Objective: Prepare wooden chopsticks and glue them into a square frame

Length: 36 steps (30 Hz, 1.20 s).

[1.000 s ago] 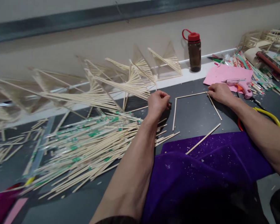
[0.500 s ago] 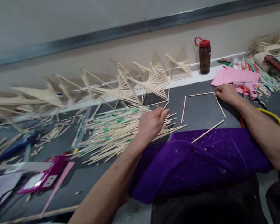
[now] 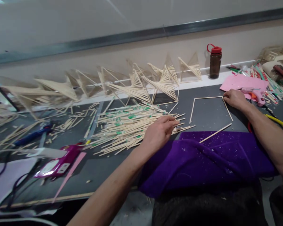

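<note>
My left hand (image 3: 160,129) is over the right ends of a heap of thin wooden chopsticks (image 3: 122,125), some in clear wrappers with green print. Its fingers are drawn together, and whatever they may hold is hidden. Three sticks lie end to end as an open frame (image 3: 208,97) on the dark table. At the frame's far right corner, my right hand (image 3: 234,99) is closed with its fingertips on the joint. One loose stick (image 3: 215,133) rests slanting, partly on a purple cloth (image 3: 202,166) sprinkled with small flecks.
Fan-shaped stick structures (image 3: 159,84) stand along the wall. A brown bottle (image 3: 215,62) with a red lid is at the back. A pink glue gun (image 3: 256,94) lies by pink sheets (image 3: 242,82). At left are a blue glue gun (image 3: 33,135), stick scraps and a magenta box (image 3: 61,161).
My left hand has lowered toward the chopstick heap, and its fingers have straightened somewhat. My right hand stays at the frame's corner. The whole view has shifted, with things appearing farther right.
</note>
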Each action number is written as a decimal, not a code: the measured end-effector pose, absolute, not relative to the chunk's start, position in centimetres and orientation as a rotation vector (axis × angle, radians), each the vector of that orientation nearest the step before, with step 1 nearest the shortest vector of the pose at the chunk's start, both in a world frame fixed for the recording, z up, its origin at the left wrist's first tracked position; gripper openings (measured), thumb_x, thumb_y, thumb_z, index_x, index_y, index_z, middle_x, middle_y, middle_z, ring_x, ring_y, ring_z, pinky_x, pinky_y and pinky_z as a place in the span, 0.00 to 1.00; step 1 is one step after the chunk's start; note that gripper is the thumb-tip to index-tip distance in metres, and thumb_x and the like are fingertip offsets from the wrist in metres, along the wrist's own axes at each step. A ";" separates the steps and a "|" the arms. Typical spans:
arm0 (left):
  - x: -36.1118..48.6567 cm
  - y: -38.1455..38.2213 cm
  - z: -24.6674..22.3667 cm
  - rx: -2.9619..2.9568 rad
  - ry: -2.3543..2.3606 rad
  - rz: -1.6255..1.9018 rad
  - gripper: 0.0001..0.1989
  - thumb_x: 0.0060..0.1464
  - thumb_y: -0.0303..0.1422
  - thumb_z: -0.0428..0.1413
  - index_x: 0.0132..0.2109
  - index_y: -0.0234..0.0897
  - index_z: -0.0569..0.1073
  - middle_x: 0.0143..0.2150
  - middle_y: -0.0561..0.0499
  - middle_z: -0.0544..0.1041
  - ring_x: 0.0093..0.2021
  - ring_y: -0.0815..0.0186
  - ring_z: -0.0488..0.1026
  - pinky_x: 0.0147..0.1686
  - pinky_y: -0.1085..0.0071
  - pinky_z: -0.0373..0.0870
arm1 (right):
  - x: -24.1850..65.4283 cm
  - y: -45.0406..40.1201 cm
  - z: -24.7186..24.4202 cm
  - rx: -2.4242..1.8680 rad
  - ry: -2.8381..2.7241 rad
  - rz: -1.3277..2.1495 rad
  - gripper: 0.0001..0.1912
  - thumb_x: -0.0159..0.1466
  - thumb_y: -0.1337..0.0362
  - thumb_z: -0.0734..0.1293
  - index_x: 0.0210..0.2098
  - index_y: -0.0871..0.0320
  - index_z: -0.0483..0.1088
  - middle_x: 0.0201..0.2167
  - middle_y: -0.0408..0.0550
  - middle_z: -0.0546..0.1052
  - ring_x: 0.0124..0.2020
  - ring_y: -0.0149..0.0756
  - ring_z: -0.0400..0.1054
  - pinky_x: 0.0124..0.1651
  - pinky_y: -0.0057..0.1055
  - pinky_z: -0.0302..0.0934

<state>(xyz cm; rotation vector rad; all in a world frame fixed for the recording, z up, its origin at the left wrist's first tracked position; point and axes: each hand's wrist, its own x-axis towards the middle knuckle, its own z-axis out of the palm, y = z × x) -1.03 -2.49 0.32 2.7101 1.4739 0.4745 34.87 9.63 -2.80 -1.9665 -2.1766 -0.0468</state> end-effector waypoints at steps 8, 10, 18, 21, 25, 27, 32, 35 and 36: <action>-0.9 -1.2 -2.3 2.873 1.307 0.250 0.15 0.62 0.36 0.47 0.49 0.41 0.75 0.52 0.45 0.75 0.51 0.59 0.70 0.49 0.61 0.68 | 34.8 9.6 -2.7 -1.964 -2.214 -0.026 0.20 0.63 0.60 0.59 0.47 0.61 0.76 0.46 0.60 0.76 0.45 0.46 0.69 0.41 0.36 0.59; -1.3 -1.2 -2.4 2.891 1.370 0.243 0.16 0.63 0.37 0.46 0.49 0.42 0.76 0.51 0.46 0.75 0.51 0.59 0.70 0.48 0.61 0.67 | 34.8 9.6 -2.7 -1.963 -2.209 -0.028 0.20 0.63 0.60 0.59 0.47 0.60 0.76 0.46 0.60 0.76 0.44 0.45 0.69 0.41 0.36 0.59; -3.1 -0.7 -2.8 2.821 1.627 0.316 0.18 0.62 0.37 0.44 0.44 0.39 0.77 0.50 0.44 0.76 0.51 0.56 0.69 0.50 0.58 0.65 | 34.7 9.6 -2.5 -1.957 -2.201 -0.015 0.19 0.62 0.61 0.59 0.46 0.58 0.77 0.44 0.59 0.76 0.44 0.46 0.70 0.41 0.37 0.60; -4.4 -0.7 -2.6 2.810 1.637 0.286 0.18 0.62 0.37 0.44 0.43 0.39 0.78 0.51 0.43 0.75 0.52 0.55 0.69 0.50 0.57 0.64 | 34.7 9.5 -2.5 -1.956 -2.200 -0.030 0.19 0.62 0.61 0.59 0.46 0.59 0.77 0.45 0.59 0.76 0.44 0.46 0.70 0.41 0.37 0.60; -5.3 -1.1 -2.1 2.808 1.680 0.246 0.16 0.59 0.34 0.46 0.45 0.39 0.77 0.52 0.42 0.74 0.52 0.54 0.69 0.49 0.57 0.65 | 34.7 9.5 -2.5 -1.966 -2.205 -0.038 0.19 0.62 0.61 0.59 0.46 0.58 0.77 0.46 0.57 0.76 0.43 0.45 0.70 0.41 0.35 0.59; -4.8 -1.3 -1.9 2.823 1.697 0.279 0.16 0.58 0.33 0.47 0.49 0.39 0.75 0.54 0.42 0.73 0.54 0.54 0.67 0.50 0.57 0.64 | 34.6 9.5 -2.5 -1.975 -2.205 -0.048 0.19 0.62 0.61 0.59 0.46 0.58 0.77 0.46 0.57 0.76 0.43 0.44 0.70 0.41 0.35 0.59; -2.7 -0.8 -2.3 2.934 1.600 0.330 0.17 0.60 0.37 0.48 0.53 0.42 0.73 0.58 0.44 0.71 0.59 0.53 0.64 0.52 0.56 0.61 | 34.6 9.4 -2.4 -1.989 -2.210 -0.053 0.19 0.63 0.60 0.59 0.47 0.58 0.76 0.46 0.56 0.76 0.44 0.43 0.70 0.41 0.33 0.59; -2.8 0.3 -2.9 2.952 1.589 0.296 0.16 0.63 0.36 0.45 0.50 0.44 0.75 0.56 0.47 0.74 0.58 0.54 0.65 0.50 0.57 0.60 | 34.6 9.4 -2.4 -1.989 -2.206 -0.051 0.19 0.62 0.61 0.59 0.47 0.58 0.76 0.47 0.56 0.76 0.44 0.42 0.70 0.42 0.32 0.59; -3.1 0.6 -3.0 2.947 1.612 0.296 0.16 0.63 0.36 0.45 0.49 0.45 0.76 0.55 0.47 0.74 0.58 0.54 0.66 0.50 0.57 0.61 | 34.6 9.4 -2.4 -1.987 -2.203 -0.047 0.19 0.62 0.61 0.59 0.46 0.58 0.76 0.46 0.56 0.77 0.44 0.42 0.70 0.42 0.32 0.59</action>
